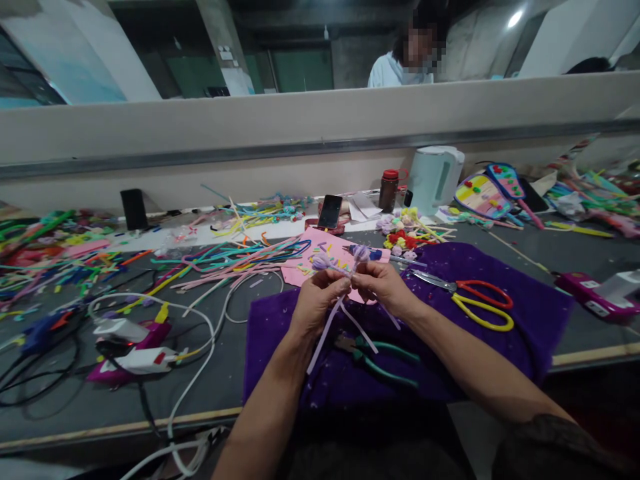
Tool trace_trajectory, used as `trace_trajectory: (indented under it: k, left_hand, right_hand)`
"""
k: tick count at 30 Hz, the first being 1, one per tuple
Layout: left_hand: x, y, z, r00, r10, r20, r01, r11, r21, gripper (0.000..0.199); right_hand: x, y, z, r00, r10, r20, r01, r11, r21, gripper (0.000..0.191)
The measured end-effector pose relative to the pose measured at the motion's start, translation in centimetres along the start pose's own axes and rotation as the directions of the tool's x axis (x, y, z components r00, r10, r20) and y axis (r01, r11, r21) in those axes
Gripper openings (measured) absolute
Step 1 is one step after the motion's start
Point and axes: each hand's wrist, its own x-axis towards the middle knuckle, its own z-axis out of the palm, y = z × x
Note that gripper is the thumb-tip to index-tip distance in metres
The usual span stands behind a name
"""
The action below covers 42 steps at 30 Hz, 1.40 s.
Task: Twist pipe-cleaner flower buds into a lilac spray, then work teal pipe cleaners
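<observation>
Above the purple cloth [530, 320], our left hand [317, 300] and right hand [385, 287], both closed, pinch the lilac pipe-cleaner flowers [323, 261] — light, soft and bendable, we judge, so best gripped by the wiry stems [323, 340], sparing the crushable heads [361, 254].

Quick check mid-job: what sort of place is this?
Probably a handicraft workshop: coloured fuzzy stems lie in bunches on a long workbench, with scissors and pliers on a purple cloth.

Scissors [454, 287], pliers [359, 351] and colourful stems [240, 264] suggest a craft workshop.
</observation>
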Motion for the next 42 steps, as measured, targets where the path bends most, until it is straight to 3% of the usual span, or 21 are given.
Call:
trace_trajectory:
  k: [7,11,15,19,22,24,26,27,31,42]
  left_hand:
    - [0.0,0.0,-0.2,1.0,0.02,0.016,-0.022,0.994,0.11,0.023]
    - [0.0,0.0,0.1,0.998,0.046,-0.032,-0.045,0.998,0.047,0.021]
    - [0.0,-0.1,0.2,0.997,0.012,-0.073,-0.013,1.0,-0.02,0.023]
    - [0.4,-0.5,-0.1,0.998,-0.038,-0.054,0.036,0.998,-0.042,0.025]
    - [0.7,-0.8,-0.2,0.994,-0.061,-0.089,0.054,0.996,-0.071,0.026]
    - [0.9,-1.1,-0.2,0.993,-0.053,-0.104,0.045,0.996,-0.083,0.026]
    - [1.0,-1.2,-0.2,0.994,-0.042,-0.097,0.034,0.996,-0.082,0.025]
    - [1.0,-1.3,-0.1,0.995,-0.035,-0.09,0.029,0.997,-0.075,0.024]
    - [0.9,-1.2,0.1,0.994,0.01,-0.108,-0.013,1.0,-0.025,0.02]
    - [0.6,-1.1,-0.1,0.998,0.051,-0.031,-0.051,0.998,0.023,0.024]
  right_hand:
    - [-0.4,-0.2,0.4,0.986,-0.142,-0.081,0.126,0.975,-0.181,0.014]
    - [-0.3,-0.3,0.0,0.994,-0.103,-0.038,0.095,0.98,-0.177,0.017]
    - [0.3,0.2,-0.4,1.0,-0.016,-0.027,0.015,0.998,-0.069,0.021]
    - [0.8,0.2,-0.7,0.982,0.01,-0.19,0.004,0.997,0.076,0.021]
    - [0.8,-0.5,-1.0,0.927,-0.086,-0.364,0.137,0.984,0.117,0.018]
    - [0.4,-1.1,-0.9,0.888,-0.183,-0.422,0.226,0.973,0.053,0.015]
    - [-0.1,-1.4,-0.5,0.888,-0.253,-0.384,0.25,0.967,-0.057,0.014]
    - [-0.3,-1.4,-0.2,0.909,-0.257,-0.327,0.235,0.966,-0.106,0.014]
    - [-0.6,-0.4,1.0,0.984,-0.13,-0.123,0.106,0.977,-0.182,0.015]
    - [0.0,0.0,0.3,0.995,0.075,-0.07,-0.076,0.997,-0.018,0.016]
